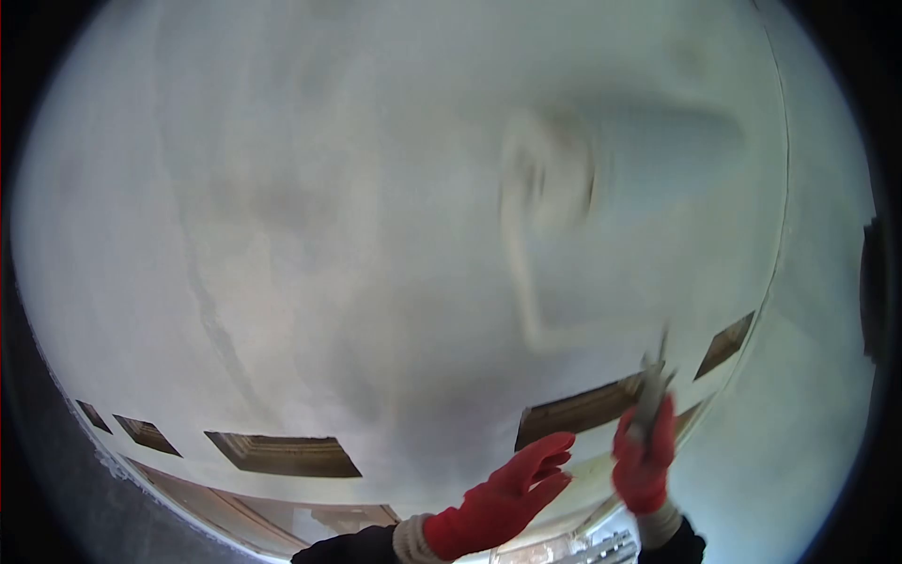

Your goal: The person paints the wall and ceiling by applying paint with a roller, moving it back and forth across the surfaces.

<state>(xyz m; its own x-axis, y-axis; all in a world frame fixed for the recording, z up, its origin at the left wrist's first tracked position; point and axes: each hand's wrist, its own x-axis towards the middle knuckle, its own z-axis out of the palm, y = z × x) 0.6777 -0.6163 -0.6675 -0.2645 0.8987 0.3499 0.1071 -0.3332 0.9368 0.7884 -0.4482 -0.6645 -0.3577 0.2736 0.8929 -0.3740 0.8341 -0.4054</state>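
My right hand (645, 461), in a red glove, is wrapped around the grey handle of a paint roller (648, 155). The roller's thin bent frame runs up from the handle to a wide, pale cylinder, blurred by motion, that overlaps the white ceiling (329, 235) in this view. To the left, my left hand (507, 493), also red-gloved, is raised with its fingers stretched out and nothing in it. Knitted pale cuffs and dark sleeves show at both wrists.
Rectangular cut-outs open in the white surface, one large (282, 454) at lower left and another (578, 411) behind the handle. A greenish wall (817, 376) stands at right. Brighter window-like shapes (564, 550) show at the bottom edge.
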